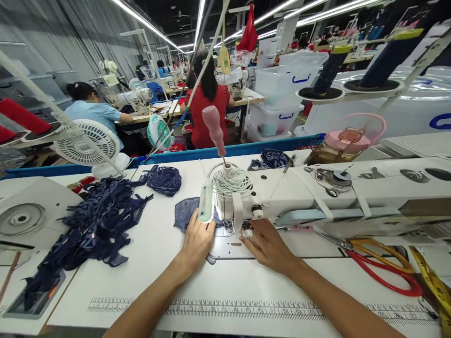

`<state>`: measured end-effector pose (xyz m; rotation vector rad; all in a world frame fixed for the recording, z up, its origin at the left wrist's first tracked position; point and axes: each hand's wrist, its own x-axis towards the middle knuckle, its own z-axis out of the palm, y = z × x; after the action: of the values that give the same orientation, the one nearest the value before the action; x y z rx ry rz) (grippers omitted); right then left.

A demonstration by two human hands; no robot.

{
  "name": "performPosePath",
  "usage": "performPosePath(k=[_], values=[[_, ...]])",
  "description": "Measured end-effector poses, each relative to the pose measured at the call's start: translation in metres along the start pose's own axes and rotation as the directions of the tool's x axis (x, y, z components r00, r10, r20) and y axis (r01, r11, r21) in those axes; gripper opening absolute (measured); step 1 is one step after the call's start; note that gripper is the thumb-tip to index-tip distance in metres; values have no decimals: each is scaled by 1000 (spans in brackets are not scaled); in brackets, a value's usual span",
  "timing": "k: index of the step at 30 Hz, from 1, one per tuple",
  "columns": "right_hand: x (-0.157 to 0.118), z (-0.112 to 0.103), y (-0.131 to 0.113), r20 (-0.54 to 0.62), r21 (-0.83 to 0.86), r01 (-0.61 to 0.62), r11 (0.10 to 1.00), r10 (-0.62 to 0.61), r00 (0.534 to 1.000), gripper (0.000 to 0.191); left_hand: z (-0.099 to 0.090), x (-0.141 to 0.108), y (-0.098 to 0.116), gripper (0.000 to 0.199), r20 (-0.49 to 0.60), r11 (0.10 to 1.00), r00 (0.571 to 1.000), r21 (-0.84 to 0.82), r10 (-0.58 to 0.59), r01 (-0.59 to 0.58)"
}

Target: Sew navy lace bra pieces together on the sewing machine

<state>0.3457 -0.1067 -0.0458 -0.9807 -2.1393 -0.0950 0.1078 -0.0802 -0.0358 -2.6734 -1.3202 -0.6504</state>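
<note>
My left hand [199,237] rests on the sewing bed with its fingers stretched forward on a navy fabric piece [185,213], left of the needle. A pale green, clear-looking plate [206,202] on the machine head partly covers its fingertips. Beside the presser foot [228,227], my right hand [266,244] has thumb and fingers bent together at the needle area; what is between them, if anything, is too small to make out. The white sewing machine [294,188] carries a coil of pale cord [232,183] and a pink-handled tool [214,126] standing upright.
Navy fabric strips [102,220] are heaped at left, with a navy bundle [164,180] behind. Scissors [384,263] and a yellow tape measure [431,281] lie at right. A ruler scale [225,308] runs along the table front. Behind are a fan [88,143] and co-workers.
</note>
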Motion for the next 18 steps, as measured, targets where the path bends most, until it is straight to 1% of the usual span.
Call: performPosePath(k=[2,4,6,7,8,9,10,11,12,14,15,16,18], values=[[-1,1,-2,4,-14,32,999,-32,999,10,-12,-10,2,28,-13,999,1000,-24,-25,25],[-2,2,-8,-1,-15,62,998,-62,998,10,-25,-23,6,18,-24,995,998,-85,-57,54],[0,2,-19,13,60,63,996,-64,998,26,-37,-35,13,10,-34,972,993,-213,-110,100],[2,2,-26,31,140,44,989,-49,998,34,-41,-41,17,9,-29,947,989,-295,-143,128],[6,1,-34,61,243,6,970,-21,998,38,-44,-45,21,10,-17,914,985,-374,-174,155],[10,1,-42,106,357,-59,932,22,994,38,-47,-48,25,11,0,881,980,-438,-200,180],[14,1,-49,171,466,-147,873,74,982,36,-49,-51,30,12,20,856,976,-477,-218,201],[18,1,-56,248,558,-252,790,131,960,32,-50,-52,33,12,43,837,973,-501,-229,219],[22,1,-61,333,627,-359,691,178,926,28,-52,-54,37,13,64,826,970,-513,-233,232],[29,2,-66,498,680,-530,506,211,841,26,-55,-55,42,16,105,826,967,-504,-232,253],[30,1,-66,540,684,-566,460,202,817,28,-57,-56,43,17,126,835,966,-486,-225,258],[32,1,-66,545,685,-565,459,191,816,29,-58,-56,44,17,147,848,967,-465,-210,255],[32,-2,-63,476,677,-487,552,176,862,29,-61,-57,45,17,185,874,968,-426,-171,236]])
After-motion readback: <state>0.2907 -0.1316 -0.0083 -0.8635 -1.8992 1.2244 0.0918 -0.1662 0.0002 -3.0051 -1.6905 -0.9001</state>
